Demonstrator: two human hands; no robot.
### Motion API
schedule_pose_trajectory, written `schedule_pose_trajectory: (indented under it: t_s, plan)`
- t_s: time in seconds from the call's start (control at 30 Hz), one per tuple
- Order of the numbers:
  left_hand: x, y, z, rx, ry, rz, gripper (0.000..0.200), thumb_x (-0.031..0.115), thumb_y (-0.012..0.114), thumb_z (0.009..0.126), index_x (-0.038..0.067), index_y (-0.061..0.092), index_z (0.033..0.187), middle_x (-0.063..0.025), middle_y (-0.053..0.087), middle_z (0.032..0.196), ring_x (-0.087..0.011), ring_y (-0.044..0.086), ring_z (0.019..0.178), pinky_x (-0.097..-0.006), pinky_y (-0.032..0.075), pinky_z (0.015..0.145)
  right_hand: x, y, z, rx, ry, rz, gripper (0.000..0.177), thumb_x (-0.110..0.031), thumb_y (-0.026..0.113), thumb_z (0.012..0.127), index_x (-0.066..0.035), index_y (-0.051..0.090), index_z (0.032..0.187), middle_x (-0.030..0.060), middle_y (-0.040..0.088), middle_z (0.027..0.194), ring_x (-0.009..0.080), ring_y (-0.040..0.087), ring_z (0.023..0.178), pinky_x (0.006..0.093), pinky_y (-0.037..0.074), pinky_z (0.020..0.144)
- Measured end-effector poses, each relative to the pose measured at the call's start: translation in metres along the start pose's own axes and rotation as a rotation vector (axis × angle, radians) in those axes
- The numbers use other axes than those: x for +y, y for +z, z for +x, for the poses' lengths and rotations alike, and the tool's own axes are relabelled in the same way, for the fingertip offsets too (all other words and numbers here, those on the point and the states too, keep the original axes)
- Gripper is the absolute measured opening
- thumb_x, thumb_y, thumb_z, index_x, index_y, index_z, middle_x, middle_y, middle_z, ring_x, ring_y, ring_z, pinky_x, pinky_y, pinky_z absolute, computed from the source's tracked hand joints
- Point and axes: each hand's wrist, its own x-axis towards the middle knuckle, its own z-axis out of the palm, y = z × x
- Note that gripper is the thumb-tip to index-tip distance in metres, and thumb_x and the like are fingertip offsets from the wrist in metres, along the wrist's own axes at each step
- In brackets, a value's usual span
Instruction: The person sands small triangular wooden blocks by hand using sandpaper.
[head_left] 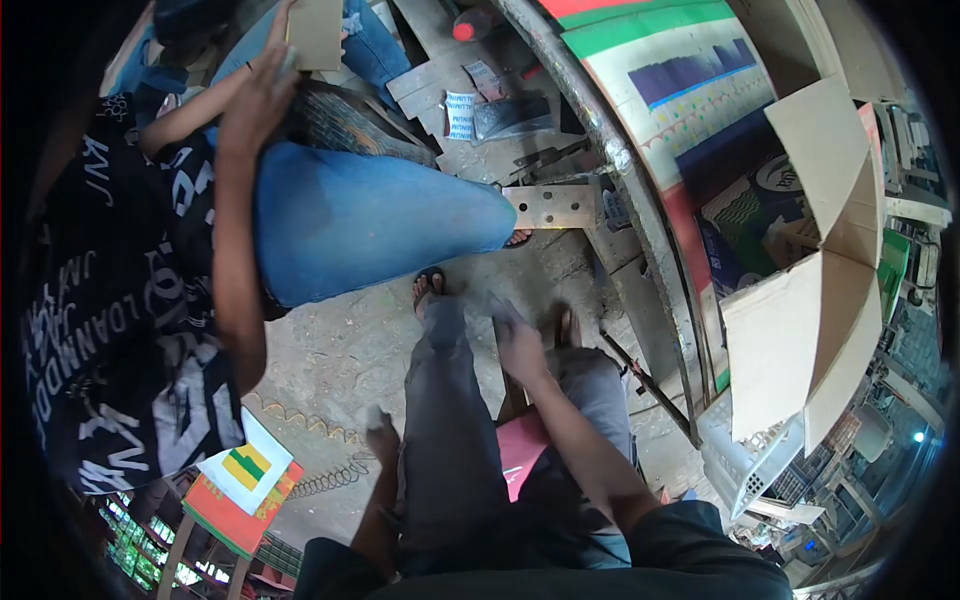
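Note:
My right hand [522, 350] is between my knees, its fingers closed on a dark flat piece [503, 307] that is blurred and tilted upward. A narrow wooden bar runs below this hand towards a pink surface [521, 450] between my thighs. My left hand [381, 440] hangs low beside my left leg, above the floor. Its fingers look curled, with a small pale spot at their tips; what they hold, if anything, is too small to tell.
Left, a seated co-worker in jeans [370, 205] holds a cardboard piece [315, 35]. A drilled metal plate [550, 207] lies by their knee. On the right stand a metal-edged table [655, 220] and an open cardboard box [775, 335]. A coiled hose [325, 478] lies on the floor.

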Motion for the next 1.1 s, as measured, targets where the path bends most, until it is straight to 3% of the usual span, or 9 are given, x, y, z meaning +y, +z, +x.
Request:
schedule_pose_trajectory:
  t_s: [0.13, 0.23, 0.37, 0.4, 0.43, 0.6, 0.63, 0.77, 1.1]
  plan:
    - [0.2, -0.078, -0.039, -0.055, 0.429, -0.238, 0.021, 0.011, 0.066, 0.084, -0.006, 0.063, 0.096, -0.0136, 0.065, 0.082, -0.0254, 0.065, 0.076, -0.035, 0.05, 0.07, -0.025, -0.005, 0.038, -0.287, 0.072, 0.132, 0.062, -0.004, 0.049, 0.079, -0.013, 0.041, 0.14, 0.0246, 0.065, 0.089, 0.0457, 0.061, 0.082, 0.0507, 0.05, 0.074]
    - [0.306, -0.08, -0.084, -0.228, 0.754, -0.202, 0.029, 0.012, 0.065, 0.084, -0.003, 0.06, 0.108, -0.0125, 0.065, 0.092, -0.0217, 0.064, 0.084, -0.0315, 0.049, 0.075, 0.004, -0.002, 0.057, -0.433, 0.03, 0.083, 0.05, -0.003, 0.049, 0.084, -0.008, 0.05, 0.133, 0.0249, 0.06, 0.115, 0.0342, 0.065, 0.097, 0.0316, 0.05, 0.076]
    - [0.38, -0.004, -0.108, -0.454, 0.976, -0.416, 0.045, 0.014, 0.068, 0.084, 0.005, 0.055, 0.126, -0.0161, 0.065, 0.104, -0.0239, 0.066, 0.092, -0.0325, 0.049, 0.083, 0.021, -0.019, 0.082, -0.262, -0.401, 0.409, 0.047, -0.023, 0.047, 0.093, -0.002, 0.047, 0.135, 0.0122, 0.059, 0.128, 0.0212, 0.06, 0.112, 0.0343, 0.041, 0.101]
    - [0.395, 0.012, -0.12, -0.542, 0.857, -0.656, 0.059, 0.013, 0.066, 0.085, 0.008, 0.043, 0.139, -0.0165, 0.064, 0.111, -0.0188, 0.063, 0.095, -0.0302, 0.047, 0.086, 0.043, -0.002, 0.093, -0.368, -0.33, 0.828, 0.055, -0.029, 0.048, 0.094, -0.001, 0.038, 0.14, 0.0099, 0.052, 0.135, 0.0222, 0.054, 0.119, 0.0379, 0.035, 0.108]
    - [0.408, 0.025, -0.121, -0.583, 0.906, -0.728, 0.067, 0.012, 0.066, 0.084, 0.01, 0.036, 0.144, -0.0156, 0.062, 0.114, -0.0144, 0.058, 0.098, -0.0281, 0.044, 0.089, 0.035, -0.007, 0.089, -0.16, -0.166, 0.966, 0.041, -0.015, 0.06, 0.084, 0.001, 0.059, 0.122, 0.0095, 0.07, 0.099, 0.013, 0.065, 0.082, 0.0277, 0.051, 0.074]
    - [0.393, 0.055, -0.103, -0.822, 0.817, -0.889, 0.05, 0.019, 0.061, 0.091, 0.005, 0.044, 0.136, -0.0104, 0.06, 0.106, -0.0144, 0.058, 0.091, -0.0281, 0.046, 0.084, 0.026, -0.063, 0.072, -0.017, -0.392, 0.49, 0.031, -0.002, 0.046, 0.09, 0.003, 0.062, 0.116, 0.0087, 0.069, 0.096, 0.0129, 0.064, 0.075, 0.0285, 0.052, 0.066]
    - [0.387, 0.055, -0.097, -1.019, 0.59, -1.081, 0.047, 0.029, 0.052, 0.095, 0.006, 0.043, 0.135, -0.0085, 0.057, 0.1, -0.0146, 0.055, 0.081, -0.0285, 0.045, 0.075, 0.023, -0.066, 0.064, -0.011, -0.091, 0.731, 0.036, 0.006, 0.041, 0.088, 0.005, 0.059, 0.119, 0.0114, 0.069, 0.099, 0.0119, 0.063, 0.076, 0.0269, 0.051, 0.07]
    - [0.372, 0.078, -0.07, -1.444, 0.083, -1.375, 0.049, 0.044, 0.034, 0.099, 0.003, 0.048, 0.122, -0.0116, 0.057, 0.09, -0.0199, 0.055, 0.07, -0.0357, 0.047, 0.071, 0.034, -0.074, 0.057, 0.369, -0.368, 0.474, 0.044, 0.009, 0.037, 0.086, 0.004, 0.053, 0.128, 0.0169, 0.065, 0.113, 0.0162, 0.062, 0.098, 0.0263, 0.049, 0.084]
    - [0.394, 0.1, -0.052, -1.135, 0.113, -1.028, 0.035, 0.037, 0.042, 0.093, 0.007, 0.06, 0.09, -0.0062, 0.058, 0.063, -0.018, 0.056, 0.052, -0.0316, 0.045, 0.048, 0.014, -0.085, 0.05, 0.28, -0.645, -0.286, 0.065, 0.008, 0.057, 0.068, 0.0, 0.048, 0.132, 0.0226, 0.047, 0.135, 0.0393, 0.045, 0.126, 0.042, 0.035, 0.107]
